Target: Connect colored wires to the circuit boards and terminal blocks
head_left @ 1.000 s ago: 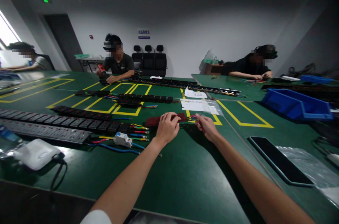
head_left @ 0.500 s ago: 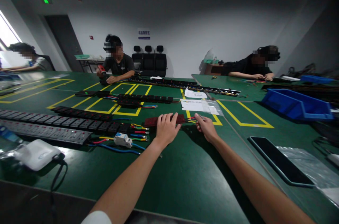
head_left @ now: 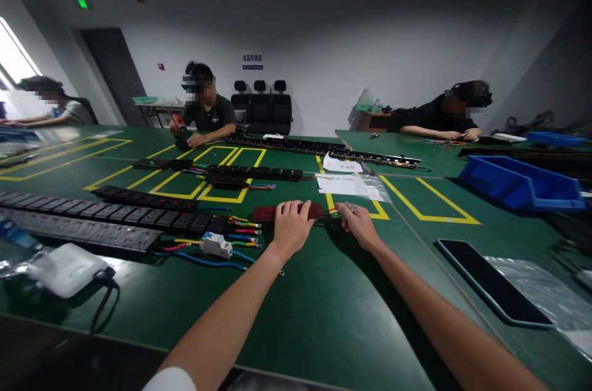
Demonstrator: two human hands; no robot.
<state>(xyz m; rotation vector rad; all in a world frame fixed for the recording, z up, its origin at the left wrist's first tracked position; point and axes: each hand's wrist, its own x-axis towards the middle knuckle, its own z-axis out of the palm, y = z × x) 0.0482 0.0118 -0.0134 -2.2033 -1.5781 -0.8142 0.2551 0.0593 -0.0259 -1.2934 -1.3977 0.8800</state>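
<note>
My left hand (head_left: pixel 293 224) lies over a dark red strip (head_left: pixel 263 213), fingers bent across its top and holding it on the green table. Coloured wires (head_left: pixel 331 213) come out of the strip's right end. There my right hand (head_left: pixel 358 224) pinches the wires between thumb and forefinger; their tips are partly hidden by the fingers. Left of my left hand, yellow, green and blue leads with ring terminals (head_left: pixel 252 235) stick out from a black socket strip (head_left: pixel 139 212). A small white and grey circuit breaker (head_left: pixel 216 245) with blue leads lies in front of them.
On the right are a phone (head_left: pixel 490 280), a clear plastic bag (head_left: pixel 546 283) and a blue bin (head_left: pixel 518 184). Labelled papers (head_left: pixel 342 184) lie beyond my hands. A white device (head_left: pixel 69 269) with a cable sits front left. Co-workers sit across the table, one holding a red tool (head_left: pixel 179 126).
My right hand, still on the wires, has shifted slightly left towards the strip. The left hand keeps its hold, and the whole view has moved a little.
</note>
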